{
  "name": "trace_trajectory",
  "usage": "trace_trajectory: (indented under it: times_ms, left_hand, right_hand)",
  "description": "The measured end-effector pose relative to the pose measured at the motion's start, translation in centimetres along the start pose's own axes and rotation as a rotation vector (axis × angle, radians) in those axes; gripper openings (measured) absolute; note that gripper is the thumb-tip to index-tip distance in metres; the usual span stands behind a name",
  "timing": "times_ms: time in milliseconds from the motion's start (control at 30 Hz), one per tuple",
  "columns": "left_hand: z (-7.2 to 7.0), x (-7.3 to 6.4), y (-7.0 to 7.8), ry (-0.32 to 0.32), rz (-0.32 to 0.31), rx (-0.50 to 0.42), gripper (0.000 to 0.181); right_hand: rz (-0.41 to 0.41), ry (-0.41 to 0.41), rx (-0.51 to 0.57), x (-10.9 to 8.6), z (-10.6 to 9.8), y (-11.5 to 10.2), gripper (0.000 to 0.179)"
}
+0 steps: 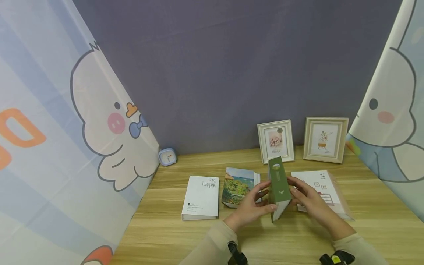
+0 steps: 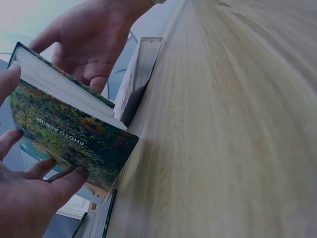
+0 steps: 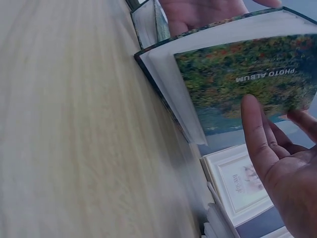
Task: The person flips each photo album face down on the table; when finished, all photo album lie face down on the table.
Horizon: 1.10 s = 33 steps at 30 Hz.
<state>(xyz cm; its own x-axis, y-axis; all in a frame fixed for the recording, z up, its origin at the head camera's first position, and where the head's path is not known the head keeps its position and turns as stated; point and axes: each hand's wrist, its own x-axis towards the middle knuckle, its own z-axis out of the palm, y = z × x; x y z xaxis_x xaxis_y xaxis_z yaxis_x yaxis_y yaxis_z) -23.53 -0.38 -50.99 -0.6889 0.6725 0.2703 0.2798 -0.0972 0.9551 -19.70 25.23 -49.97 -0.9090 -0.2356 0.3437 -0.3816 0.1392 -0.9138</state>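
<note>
Both hands hold a thick photo album upright over the table, its green spine turned toward me. Its cover carries a painted garden scene with the words PHOTO ALBUM in both wrist views. My left hand grips it from the left, thumb by the lower edge of the spine and fingers spread on the cover. From the other side, my right hand supports it, fingertips against the cover. Just left lies a similar album with a landscape cover. A white album lies partly behind my right hand.
Another white album lies flat at the left on the wooden table. A small blue clock stands at the back left. Two picture frames, one white and one cream, stand at the back right before a grey curtain.
</note>
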Motion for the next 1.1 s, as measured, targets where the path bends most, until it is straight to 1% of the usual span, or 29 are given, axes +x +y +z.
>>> trace_trajectory:
  times_ms: [100,200,333,567,733,833,933,1000,1100]
  left_hand:
    - [0.2,0.2,0.0,-0.005,-0.025,0.031,0.068]
    - [0.3,0.3,0.0,-0.004,-0.052,0.082,0.069]
    - [0.3,0.5,0.0,-0.005,-0.072,0.151,0.072]
    - [0.3,0.9,0.0,0.002,-0.120,0.264,0.074]
    - [0.2,1.4,0.0,-0.008,-0.179,0.373,0.075]
    - [0.3,1.6,0.2,-0.024,-0.219,0.443,0.075]
    - [0.3,1.9,0.4,-0.039,-0.239,0.495,0.076]
    - [0.3,2.0,0.4,-0.042,-0.249,0.520,0.075]
    - [0.4,2.1,0.3,-0.035,-0.262,0.530,0.074]
  right_hand:
    - [0.022,0.001,-0.001,-0.1,-0.3,-0.2,0.050]
    - [0.039,-0.001,0.020,-0.1,-0.5,-0.3,0.050]
    - [0.054,-0.004,0.035,0.0,-0.9,-0.3,0.051]
    - [0.086,0.031,0.007,-0.1,-1.9,-0.2,0.058]
    - [0.107,0.066,0.008,-0.1,-2.5,0.1,0.063]
    - [0.134,0.077,-0.010,0.0,-2.8,0.2,0.065]
    - [0.170,0.073,-0.038,0.0,-2.9,0.2,0.067]
    - [0.191,0.068,-0.065,0.0,-3.0,0.2,0.068]
    - [0.219,0.070,-0.119,-0.1,-3.1,0.2,0.067]
